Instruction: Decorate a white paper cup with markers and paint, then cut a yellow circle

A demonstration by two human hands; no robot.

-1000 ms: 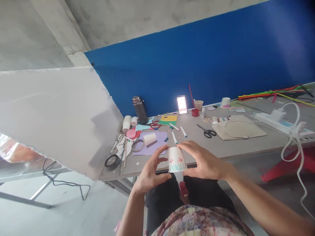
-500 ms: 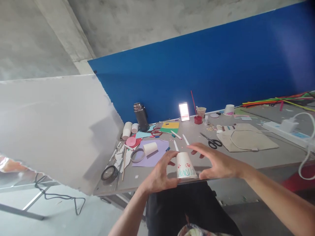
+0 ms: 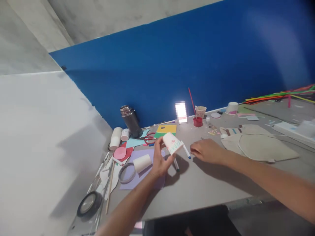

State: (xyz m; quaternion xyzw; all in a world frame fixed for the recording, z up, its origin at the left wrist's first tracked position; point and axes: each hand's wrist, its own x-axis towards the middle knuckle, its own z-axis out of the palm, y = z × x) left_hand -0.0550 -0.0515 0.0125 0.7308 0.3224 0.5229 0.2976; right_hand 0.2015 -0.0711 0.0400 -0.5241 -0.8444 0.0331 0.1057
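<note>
My left hand point(image 3: 161, 160) is closed around a white paper cup point(image 3: 171, 144) with red flowers and green strokes drawn on it. The cup is tilted and raised above the table, wide rim toward the lower right. Below it lies a white marker point(image 3: 176, 165) with a dark green tip. A second marker point(image 3: 186, 150) with a blue tip lies between the two hands. My right hand point(image 3: 203, 150) is curled low at the tabletop, fingers bunched together; what they hold, if anything, is hidden. A small dark tip point(image 3: 202, 138) shows just beyond it, where scissors lay.
At left, a plain paper cup point(image 3: 142, 163) and grey tape ring point(image 3: 126, 173) rest on purple paper point(image 3: 155, 182). Behind stand a thermos point(image 3: 131, 121) and a red paint pot point(image 3: 198, 122) with a brush. A cloth bag point(image 3: 261, 144) lies right, near a power strip point(image 3: 291, 132).
My left hand has lifted and tilted the decorated cup away from the table's front edge. My right hand has left the cup and curled up near the scissors. The view has shifted.
</note>
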